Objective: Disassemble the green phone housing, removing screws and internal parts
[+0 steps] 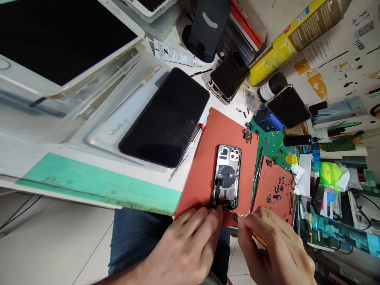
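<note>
Phone shell (227, 176) laid on red mat (202, 170). Tool (259, 239) pinched by right hand (274, 245). Left hand (192, 239) bunched at shell's end; grip hidden.

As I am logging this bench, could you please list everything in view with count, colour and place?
shell: 1, silvery, on large mat
large mat: 1, red, centre
small mat: 1, red, right
loose parts: many, dark, on small mat
screwdriver: 1, silver-red, beside panel
panel: 1, black, left of centre
tablet: 1, white, top left corner
tube: 1, white, top centre
stand: 1, black, top centre
can: 1, yellow, top right
phones: 2, black-fronted, upper right
table: 1, white, left
tool: 1, orange, in right hand
clutter: countless, mixed colours, right edge
trousers: 1 pair, blue, bottom
left hand: 1, bare, at shell's near end
right hand: 1, bare, holding tool
</note>
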The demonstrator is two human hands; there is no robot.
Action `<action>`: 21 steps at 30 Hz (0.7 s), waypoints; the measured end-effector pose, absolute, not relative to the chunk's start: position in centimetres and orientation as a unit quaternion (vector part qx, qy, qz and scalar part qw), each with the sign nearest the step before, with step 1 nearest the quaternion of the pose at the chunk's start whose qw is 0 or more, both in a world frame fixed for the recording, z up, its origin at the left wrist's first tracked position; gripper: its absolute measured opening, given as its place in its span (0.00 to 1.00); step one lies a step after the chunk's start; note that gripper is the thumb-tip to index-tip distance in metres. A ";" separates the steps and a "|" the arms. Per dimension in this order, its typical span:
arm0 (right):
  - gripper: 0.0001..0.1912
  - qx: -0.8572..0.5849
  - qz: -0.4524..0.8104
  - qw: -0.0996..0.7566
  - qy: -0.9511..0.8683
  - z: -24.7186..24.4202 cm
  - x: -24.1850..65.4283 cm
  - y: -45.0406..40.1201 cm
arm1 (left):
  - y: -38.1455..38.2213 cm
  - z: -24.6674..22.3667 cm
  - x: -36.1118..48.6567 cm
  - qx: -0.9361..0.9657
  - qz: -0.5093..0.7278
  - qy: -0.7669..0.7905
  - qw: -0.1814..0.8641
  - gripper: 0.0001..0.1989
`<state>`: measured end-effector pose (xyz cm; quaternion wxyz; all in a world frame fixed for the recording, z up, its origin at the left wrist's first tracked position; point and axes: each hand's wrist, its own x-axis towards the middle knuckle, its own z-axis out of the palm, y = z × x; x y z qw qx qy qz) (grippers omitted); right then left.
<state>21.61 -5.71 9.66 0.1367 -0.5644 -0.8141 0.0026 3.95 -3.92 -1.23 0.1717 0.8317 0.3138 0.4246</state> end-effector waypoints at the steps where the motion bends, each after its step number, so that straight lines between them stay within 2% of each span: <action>1: 0.09 -0.562 -0.005 0.133 -0.817 9.6 21.7 -5.8 | -3.9 -1.2 4.0 0.831 0.425 0.316 0.169 0.14; 4: 0.07 -0.560 -0.047 0.120 -0.819 9.8 22.1 -6.5 | -4.0 -1.3 3.7 0.836 0.420 0.317 0.152 0.15; 9: 0.07 -0.636 -0.112 0.121 -0.754 10.3 22.8 -8.2 | -4.2 -1.5 2.7 0.848 0.425 0.292 0.121 0.19; 21: 0.04 -0.667 -0.075 0.139 -0.728 9.3 21.5 -8.1 | -4.2 -0.8 2.2 0.851 0.408 0.312 0.110 0.16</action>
